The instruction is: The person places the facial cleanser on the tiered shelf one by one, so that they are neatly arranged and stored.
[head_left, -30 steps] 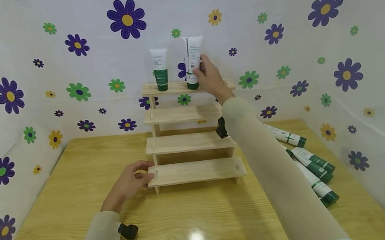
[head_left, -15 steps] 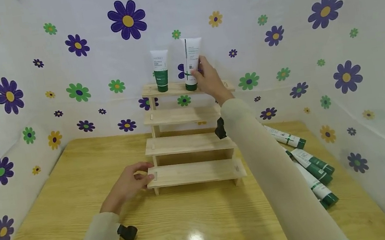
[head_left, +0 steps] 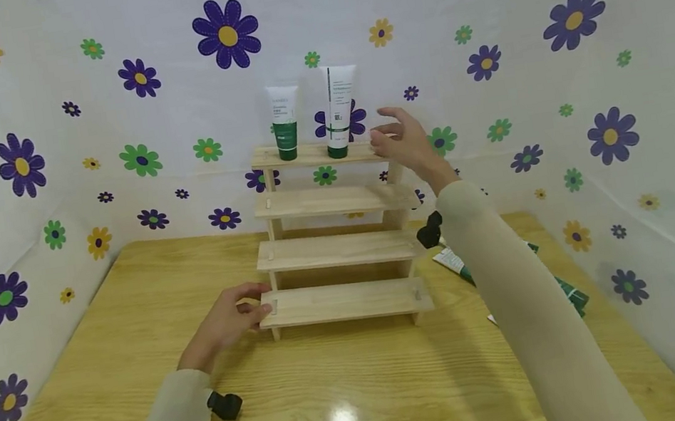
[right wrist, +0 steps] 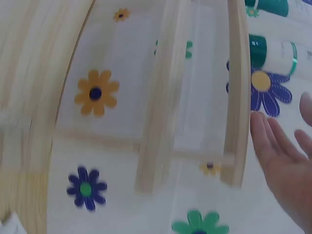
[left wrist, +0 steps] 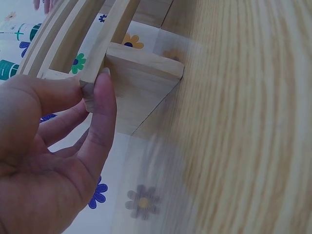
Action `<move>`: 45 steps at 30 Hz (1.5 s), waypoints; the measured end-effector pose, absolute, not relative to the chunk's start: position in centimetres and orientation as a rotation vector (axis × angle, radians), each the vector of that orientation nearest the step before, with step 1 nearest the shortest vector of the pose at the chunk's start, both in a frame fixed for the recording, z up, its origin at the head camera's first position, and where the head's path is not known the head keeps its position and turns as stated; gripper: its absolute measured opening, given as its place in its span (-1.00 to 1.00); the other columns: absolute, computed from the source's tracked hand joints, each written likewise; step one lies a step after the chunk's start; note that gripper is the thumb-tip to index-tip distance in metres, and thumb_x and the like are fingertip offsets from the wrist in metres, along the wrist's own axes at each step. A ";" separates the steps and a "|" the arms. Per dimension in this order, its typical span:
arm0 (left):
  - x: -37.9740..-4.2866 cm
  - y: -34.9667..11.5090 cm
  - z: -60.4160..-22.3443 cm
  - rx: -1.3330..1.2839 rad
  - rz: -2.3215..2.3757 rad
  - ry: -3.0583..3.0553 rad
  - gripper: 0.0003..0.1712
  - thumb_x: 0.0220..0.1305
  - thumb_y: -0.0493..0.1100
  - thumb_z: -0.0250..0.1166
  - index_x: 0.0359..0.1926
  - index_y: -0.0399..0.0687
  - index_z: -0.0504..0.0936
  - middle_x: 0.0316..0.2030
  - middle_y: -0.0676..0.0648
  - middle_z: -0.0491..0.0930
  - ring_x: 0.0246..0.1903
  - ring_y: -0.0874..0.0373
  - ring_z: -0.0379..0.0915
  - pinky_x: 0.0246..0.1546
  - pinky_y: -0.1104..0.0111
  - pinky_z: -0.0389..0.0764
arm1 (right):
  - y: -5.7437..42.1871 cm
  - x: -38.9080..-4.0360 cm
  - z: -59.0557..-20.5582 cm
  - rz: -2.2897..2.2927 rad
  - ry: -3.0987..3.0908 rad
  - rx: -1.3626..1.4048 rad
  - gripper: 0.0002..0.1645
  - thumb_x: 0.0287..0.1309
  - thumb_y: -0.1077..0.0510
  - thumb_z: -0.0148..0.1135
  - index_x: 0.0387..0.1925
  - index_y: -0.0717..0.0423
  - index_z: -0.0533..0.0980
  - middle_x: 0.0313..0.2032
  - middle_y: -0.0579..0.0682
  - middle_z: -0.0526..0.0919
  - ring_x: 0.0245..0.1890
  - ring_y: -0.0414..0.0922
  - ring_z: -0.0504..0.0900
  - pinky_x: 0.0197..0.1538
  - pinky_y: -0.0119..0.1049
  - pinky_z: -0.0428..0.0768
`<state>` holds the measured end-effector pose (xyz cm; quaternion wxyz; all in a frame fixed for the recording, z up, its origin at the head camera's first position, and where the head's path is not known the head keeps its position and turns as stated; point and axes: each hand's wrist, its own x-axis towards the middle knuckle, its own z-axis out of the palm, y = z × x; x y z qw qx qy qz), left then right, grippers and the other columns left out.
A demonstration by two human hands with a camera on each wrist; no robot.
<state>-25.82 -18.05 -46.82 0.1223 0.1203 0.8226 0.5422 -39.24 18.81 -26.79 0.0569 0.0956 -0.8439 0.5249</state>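
Observation:
A tiered wooden rack [head_left: 333, 248] stands on the table. My left hand [head_left: 224, 325] pinches the left end of its lowest shelf; in the left wrist view the thumb and fingers of that hand [left wrist: 58, 136] close on the shelf's corner. Two tubes stand cap-down on the top shelf: a shorter white and green tube [head_left: 285, 123] at the left, and a taller white tube with a green cap [head_left: 339, 111] near the middle. My right hand [head_left: 408, 139] is apart from the taller tube, to its right, with nothing between its loosely bent fingers.
More white and green tubes [head_left: 572, 294] lie in a pile on the table [head_left: 337, 390] at the right, partly hidden behind my right sleeve. A white cloth with printed flowers [head_left: 171, 133] hangs behind and along both sides.
My right hand has let go of the taller tube, which now stands by itself on the top shelf, and has moved away to the right. The left hand keeps its hold.

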 end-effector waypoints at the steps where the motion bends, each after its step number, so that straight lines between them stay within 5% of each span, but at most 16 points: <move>1: -25.8 -18.1 -46.8 0.351 1.579 2.404 -0.52 0.49 -0.22 0.26 0.35 -0.24 0.48 0.20 -0.34 0.51 -0.17 0.13 0.65 -0.19 0.28 0.77 | 19.7 -38.9 -26.8 1.550 -2.557 0.273 -0.24 0.49 0.05 0.18 0.58 -0.04 0.14 0.42 0.21 0.47 0.30 0.15 0.59 0.36 -0.06 0.59; 16: -26.0 -17.9 -46.5 0.346 1.568 2.416 -0.51 0.50 -0.20 0.25 0.37 -0.24 0.47 0.26 -0.34 0.48 -0.15 0.12 0.63 -0.17 0.27 0.76 | 31.0 -34.9 -29.2 0.835 -3.132 0.192 -0.43 0.50 0.10 0.15 0.37 0.34 0.36 0.27 0.47 0.51 0.10 0.31 0.67 0.19 0.11 0.67; 29: -26.1 -17.8 -46.3 0.375 1.565 2.417 -0.51 0.50 -0.23 0.24 0.37 -0.25 0.46 0.28 -0.36 0.47 -0.12 0.10 0.64 -0.17 0.26 0.77 | 36.1 -33.8 -33.5 1.006 -3.445 0.058 -0.37 0.51 0.15 0.13 0.39 0.49 0.26 0.31 0.56 0.41 0.27 0.41 0.52 0.33 0.18 0.55; 37: -25.8 -17.7 -46.4 0.371 1.571 2.417 -0.52 0.50 -0.22 0.25 0.36 -0.26 0.47 0.23 -0.36 0.49 -0.15 0.12 0.64 -0.20 0.28 0.76 | 37.9 -33.2 -36.5 0.957 -3.490 -0.112 -0.42 0.44 0.14 0.20 0.32 0.44 0.37 0.13 0.44 0.59 0.12 0.27 0.62 0.27 0.13 0.62; 45: -25.6 -18.0 -46.6 0.364 1.569 2.413 -0.51 0.50 -0.21 0.25 0.36 -0.25 0.46 0.24 -0.35 0.48 -0.15 0.11 0.64 -0.19 0.30 0.76 | 38.3 -33.0 -39.2 1.006 -3.466 -0.301 -0.55 0.37 0.14 0.29 0.12 0.40 0.50 -0.28 0.05 0.60 -0.19 -0.03 0.56 0.05 -0.07 0.71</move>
